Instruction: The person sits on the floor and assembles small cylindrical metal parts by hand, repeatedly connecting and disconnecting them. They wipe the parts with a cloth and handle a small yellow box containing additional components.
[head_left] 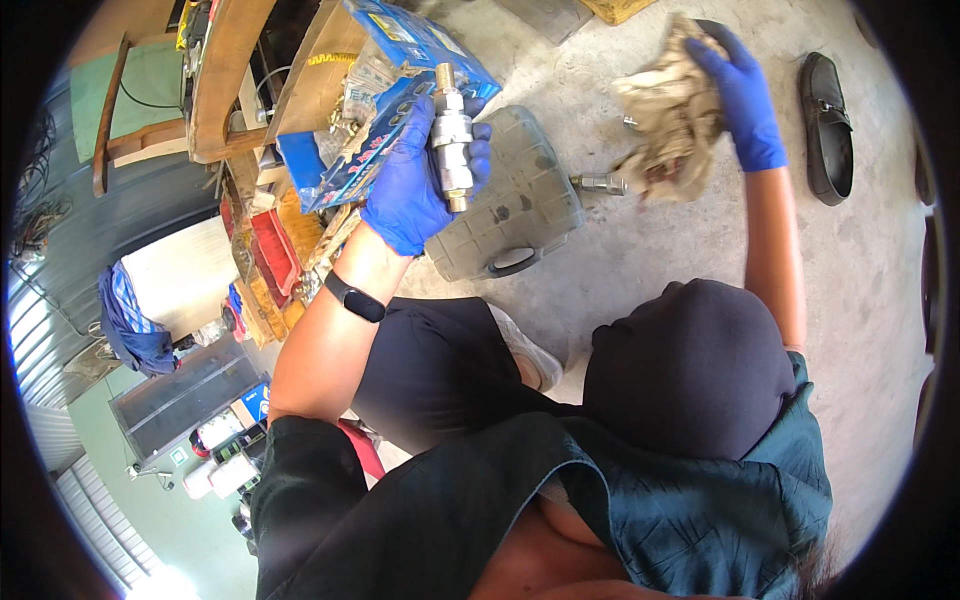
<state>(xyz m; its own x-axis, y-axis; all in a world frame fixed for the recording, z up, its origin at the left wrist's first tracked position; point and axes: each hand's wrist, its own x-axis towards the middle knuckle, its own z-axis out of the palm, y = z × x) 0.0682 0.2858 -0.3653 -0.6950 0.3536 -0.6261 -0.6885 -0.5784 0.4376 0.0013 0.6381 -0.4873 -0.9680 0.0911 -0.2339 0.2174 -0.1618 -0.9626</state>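
We saw two gloved hands at work over a concrete floor (660, 255). Left hand (408, 190): closed, gripping a silver metal fitting (453, 140), thumb side on its left, fingertips showing on its right. We had the fitting up in the air, long axis pointing away from the body, in front of the grey plastic case (520, 205) and the blue box (425, 45). Right hand (745, 100): fingers bent over a crumpled, stained beige rag (672, 110), gripping its upper right edge. Rag hung well apart from the held fitting; we couldn't tell if it touched the floor. A second metal fitting (603, 183) lay on the floor between case and rag, one end right by the rag in our view. Tiny metal piece (629, 121) sat near the rag's left edge. Case lay flat, its dark handle (513, 263) toward the person. Blue box stood open left of it, with mixed bits inside. We noted a black wristband (355, 297) on the left wrist, and a black shoe (828, 130) right of the right hand.
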